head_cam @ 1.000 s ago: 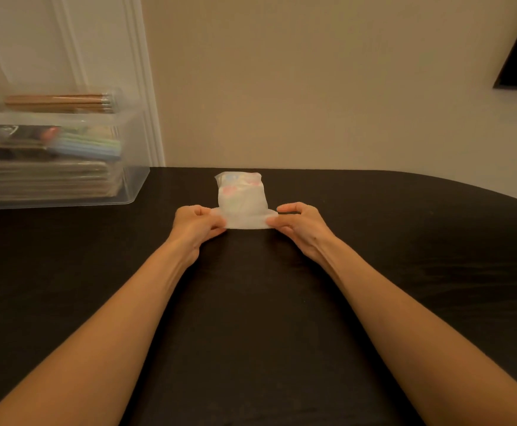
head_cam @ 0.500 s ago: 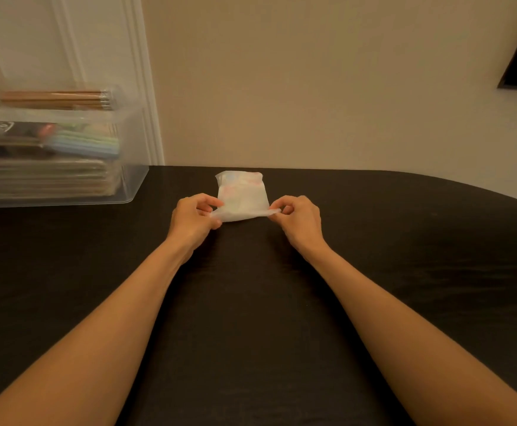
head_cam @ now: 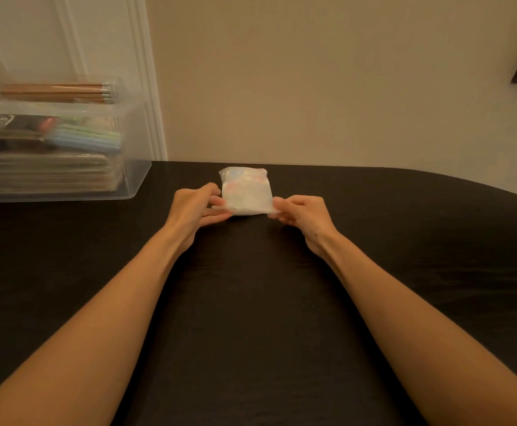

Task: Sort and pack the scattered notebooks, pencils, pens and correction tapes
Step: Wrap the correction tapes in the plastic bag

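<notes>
Black table fills the view; clear bin sits far left on it, well apart from the hands; inside it, a stack of notebooks at the bottom, pastel pens above them, pencils lying across the top. Small translucent pouch is at centre far on the table, between the two hands; blurred pastel shapes inside are probably the correction tapes.

Risks, as judgement:
- The way to the bin runs left over bare table, and the hold is only on two corners of thin film; the pouch could sag, slip free and drop.
- Whether the near edge is sealed cannot be told; if it is the opening, tipping it down could spill the contents.
- Pulling the corners apart too hard could tear the film.
- The bin looks nearly full and the pencils sit high; pushing the pouch in could knock them off.

Pose: both forearms reach out from the near edge and converge on the pouch. Left hand is at the near-left corner, palm turned inward, fingers curled, fingertips pinching the film. Right hand is at the near-right corner, knuckles up, thumb and forefinger clamped on the film, other fingers curled under.
</notes>
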Demonstrator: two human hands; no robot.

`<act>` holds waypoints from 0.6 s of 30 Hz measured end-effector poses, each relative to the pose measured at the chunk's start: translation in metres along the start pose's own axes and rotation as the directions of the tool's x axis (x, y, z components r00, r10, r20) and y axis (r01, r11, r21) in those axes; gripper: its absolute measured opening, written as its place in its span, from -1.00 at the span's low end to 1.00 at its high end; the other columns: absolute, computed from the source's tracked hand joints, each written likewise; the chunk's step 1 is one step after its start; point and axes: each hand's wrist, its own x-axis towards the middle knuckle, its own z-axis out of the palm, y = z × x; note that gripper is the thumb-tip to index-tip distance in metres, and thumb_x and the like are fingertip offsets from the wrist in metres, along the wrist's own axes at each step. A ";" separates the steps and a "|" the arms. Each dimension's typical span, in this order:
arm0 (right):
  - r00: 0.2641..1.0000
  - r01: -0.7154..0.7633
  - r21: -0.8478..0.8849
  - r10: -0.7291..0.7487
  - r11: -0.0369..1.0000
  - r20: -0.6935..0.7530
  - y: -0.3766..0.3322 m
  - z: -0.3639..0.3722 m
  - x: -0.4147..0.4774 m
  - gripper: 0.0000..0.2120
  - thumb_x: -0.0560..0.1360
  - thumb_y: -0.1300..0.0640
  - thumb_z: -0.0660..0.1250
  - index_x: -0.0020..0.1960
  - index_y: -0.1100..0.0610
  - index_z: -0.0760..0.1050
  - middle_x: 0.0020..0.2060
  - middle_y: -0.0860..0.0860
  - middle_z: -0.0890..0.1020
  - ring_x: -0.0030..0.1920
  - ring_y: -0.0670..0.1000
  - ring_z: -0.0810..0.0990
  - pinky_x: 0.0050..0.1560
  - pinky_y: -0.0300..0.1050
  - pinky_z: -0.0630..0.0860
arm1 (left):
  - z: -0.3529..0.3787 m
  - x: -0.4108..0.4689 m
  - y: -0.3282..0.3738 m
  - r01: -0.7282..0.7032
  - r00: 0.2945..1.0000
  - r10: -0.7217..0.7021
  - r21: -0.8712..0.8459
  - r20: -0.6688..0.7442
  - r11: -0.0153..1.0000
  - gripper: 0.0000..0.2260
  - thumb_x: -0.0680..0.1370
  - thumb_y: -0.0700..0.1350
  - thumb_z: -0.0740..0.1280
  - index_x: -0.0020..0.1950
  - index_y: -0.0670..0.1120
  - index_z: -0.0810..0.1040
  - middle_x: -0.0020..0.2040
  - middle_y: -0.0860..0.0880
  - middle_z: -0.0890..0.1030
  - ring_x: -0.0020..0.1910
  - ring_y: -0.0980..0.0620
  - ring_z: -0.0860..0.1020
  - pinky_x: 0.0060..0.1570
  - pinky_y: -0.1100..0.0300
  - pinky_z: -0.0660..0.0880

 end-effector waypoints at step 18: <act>0.796 0.464 -0.850 -0.540 0.251 0.275 0.010 0.005 0.029 -0.93 0.53 0.25 0.23 0.01 0.19 0.44 -0.09 0.06 0.43 -0.12 0.02 0.36 -0.13 -0.14 0.35 | -0.013 0.031 -0.008 -0.535 0.842 0.353 0.709 0.407 0.460 -0.72 0.38 -0.15 0.49 0.00 0.00 0.47 -0.07 0.04 0.38 -0.23 0.13 0.47 -0.25 0.41 0.35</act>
